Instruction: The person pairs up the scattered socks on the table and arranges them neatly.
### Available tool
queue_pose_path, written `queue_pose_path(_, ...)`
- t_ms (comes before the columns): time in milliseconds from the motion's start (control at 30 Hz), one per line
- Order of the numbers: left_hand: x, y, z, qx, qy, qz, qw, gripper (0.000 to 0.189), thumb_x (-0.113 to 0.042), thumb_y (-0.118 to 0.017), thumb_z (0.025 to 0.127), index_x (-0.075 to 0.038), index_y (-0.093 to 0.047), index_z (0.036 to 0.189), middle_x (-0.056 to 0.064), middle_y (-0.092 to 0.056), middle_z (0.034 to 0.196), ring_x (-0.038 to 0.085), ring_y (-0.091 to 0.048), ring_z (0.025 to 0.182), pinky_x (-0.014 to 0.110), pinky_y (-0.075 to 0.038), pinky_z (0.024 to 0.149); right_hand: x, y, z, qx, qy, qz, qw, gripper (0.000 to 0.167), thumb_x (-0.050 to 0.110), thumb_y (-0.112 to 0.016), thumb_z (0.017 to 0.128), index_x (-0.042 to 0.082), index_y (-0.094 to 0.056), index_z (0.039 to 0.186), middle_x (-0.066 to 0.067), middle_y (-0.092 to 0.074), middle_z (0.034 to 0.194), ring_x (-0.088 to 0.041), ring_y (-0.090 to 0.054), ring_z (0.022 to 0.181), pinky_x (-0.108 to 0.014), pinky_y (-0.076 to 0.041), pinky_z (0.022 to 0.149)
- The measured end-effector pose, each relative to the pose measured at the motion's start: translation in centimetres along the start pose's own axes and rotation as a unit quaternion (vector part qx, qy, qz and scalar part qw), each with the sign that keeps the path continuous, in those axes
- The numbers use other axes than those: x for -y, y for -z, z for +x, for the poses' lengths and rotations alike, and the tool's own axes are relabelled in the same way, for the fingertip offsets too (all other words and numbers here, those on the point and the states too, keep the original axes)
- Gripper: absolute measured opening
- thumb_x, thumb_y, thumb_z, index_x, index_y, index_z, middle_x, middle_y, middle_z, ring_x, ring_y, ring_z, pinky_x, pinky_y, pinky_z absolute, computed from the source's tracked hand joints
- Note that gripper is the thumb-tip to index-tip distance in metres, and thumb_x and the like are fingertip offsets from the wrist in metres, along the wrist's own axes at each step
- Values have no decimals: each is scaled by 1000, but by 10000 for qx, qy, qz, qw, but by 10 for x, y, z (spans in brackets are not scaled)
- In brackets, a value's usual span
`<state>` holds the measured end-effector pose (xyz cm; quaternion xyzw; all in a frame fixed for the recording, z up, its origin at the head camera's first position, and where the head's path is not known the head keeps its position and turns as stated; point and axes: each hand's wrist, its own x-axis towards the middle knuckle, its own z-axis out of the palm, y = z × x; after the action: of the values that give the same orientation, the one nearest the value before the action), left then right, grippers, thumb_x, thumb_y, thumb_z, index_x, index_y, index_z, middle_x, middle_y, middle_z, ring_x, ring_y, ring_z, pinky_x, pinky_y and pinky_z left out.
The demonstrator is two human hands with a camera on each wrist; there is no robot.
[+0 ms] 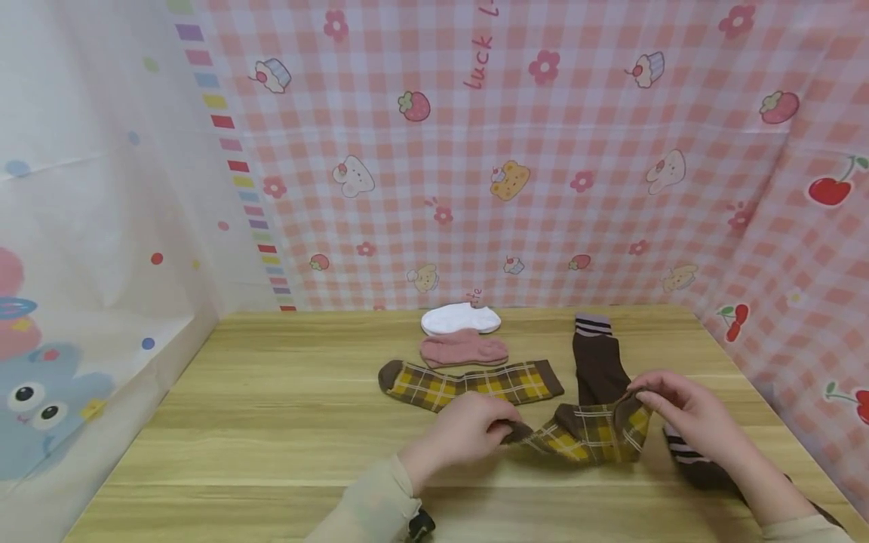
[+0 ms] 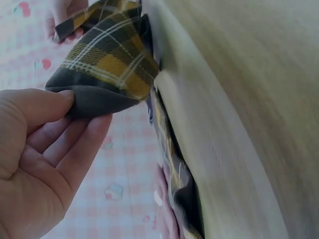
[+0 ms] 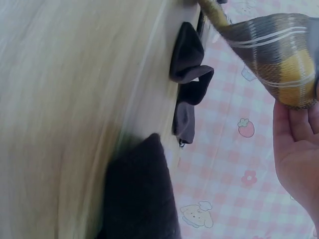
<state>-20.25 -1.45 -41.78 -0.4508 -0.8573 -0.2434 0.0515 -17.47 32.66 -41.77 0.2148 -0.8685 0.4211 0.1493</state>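
A yellow and brown plaid sock [image 1: 597, 430] hangs stretched between my two hands, just above the table. My left hand [image 1: 475, 426] pinches its dark brown end between thumb and fingers, which the left wrist view shows closely on the dark band [image 2: 97, 102]. At the other end my right hand [image 1: 692, 415] grips the plaid fabric [image 3: 284, 59]; its thumb is mostly out of the right wrist view. The matching plaid sock [image 1: 468, 383] lies flat just beyond my left hand, its toe to the left.
Behind the flat plaid sock lie a pink sock [image 1: 465, 349] and a white sock [image 1: 462, 319]. A dark brown sock with a striped cuff [image 1: 597, 362] lies beyond my right hand. Another striped brown sock [image 1: 699, 464] is partly under my right forearm. Patterned cloth [image 1: 434, 151] hangs behind the table.
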Motion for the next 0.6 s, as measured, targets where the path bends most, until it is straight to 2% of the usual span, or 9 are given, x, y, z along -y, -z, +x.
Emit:
queue_pose_path(167,7,5,-5,-528,530,-823,9938,12,-4,-69,91,-10,-76,99,-3,-73,92,-1,-61,80,12,-48,74,1,1,2,-288,-220,349,9987,15,-7,-58,95,-1,-65,108,12,-67,93,-5,-60,76,-18,-48,63)
queue_pose_path(267,10,7,-7,-825,831,-1248,9852,12,-2,-69,90,-8,-75,99,-1,-72,91,1,-59,78,16,-49,71,1,2,3,-471,-337,573,9967,14,-5,-57,97,-2,-64,108,15,-68,96,-2,-61,80,-14,-49,69)
queue_pose_path(400,14,10,-10,-1265,1074,-1608,9729,14,1,-69,88,-5,-74,101,4,-72,94,6,-62,79,20,-52,71,1,4,4,-626,-373,969,9926,15,-6,-54,98,0,-64,108,12,-68,91,-2,-61,79,-14,-49,70)
queue_pose_path(500,16,14,-12,-1553,1232,-1741,9646,15,2,-69,88,-4,-74,102,5,-72,94,10,-64,79,22,-53,70,0,5,4,-708,-400,1553,9845,18,-6,-52,99,3,-64,108,8,-67,88,-3,-62,78,-15,-51,70)
queue_pose_path(600,18,18,-13,-1763,1357,-1872,9568,16,1,-69,88,-3,-74,103,6,-73,92,13,-65,78,23,-54,69,-2,6,4,-891,-459,2221,9698,23,-7,-51,99,9,-65,108,6,-67,88,-3,-63,78,-15,-52,71)
